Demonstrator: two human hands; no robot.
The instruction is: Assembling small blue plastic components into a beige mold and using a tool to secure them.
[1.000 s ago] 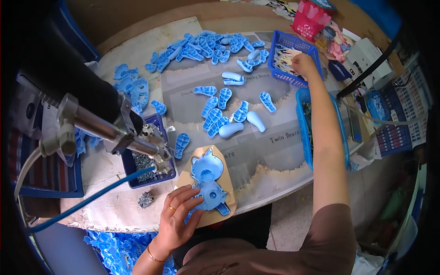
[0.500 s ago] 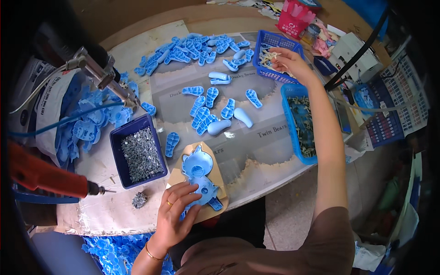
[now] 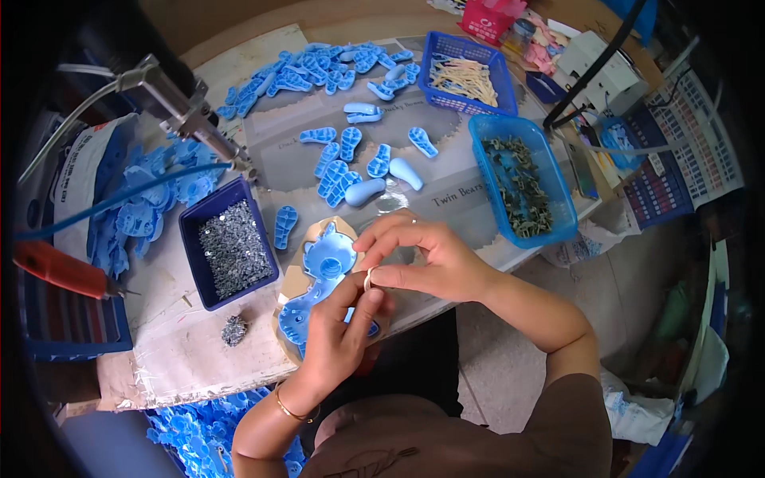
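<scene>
Close together over the near edge of the worktable, my two hands pinch a small cream-coloured loop (image 3: 368, 278), thin like a band or cord. My left hand (image 3: 336, 323) is closed at its lower part, thumb against fingers. My right hand (image 3: 434, 256) has thumb and fingertips bent in at its upper part. Beneath them lies a hollow blue plastic toy shell (image 3: 329, 253) with a round head and eared outline, open side up, on a tan holder (image 3: 292, 283). My hands cover part of its body. More thin cream strands (image 3: 464, 80) lie in a blue mesh basket (image 3: 510, 107).
Left of the holder stands a dark blue bin (image 3: 209, 296) of small metal screws, with a screw clump (image 3: 234, 330) nearby. An orange power screwdriver (image 3: 60, 271) and metal arm (image 3: 187, 119) hang left. Blue limb shells (image 3: 335, 183) are scattered beyond. A light-blue tray (image 3: 567, 219) holds dark small parts.
My right hand has come from the mesh basket back to my left hand, bringing the cream loop. My left hand has lifted off the blue shell and turned to pinch the loop.
</scene>
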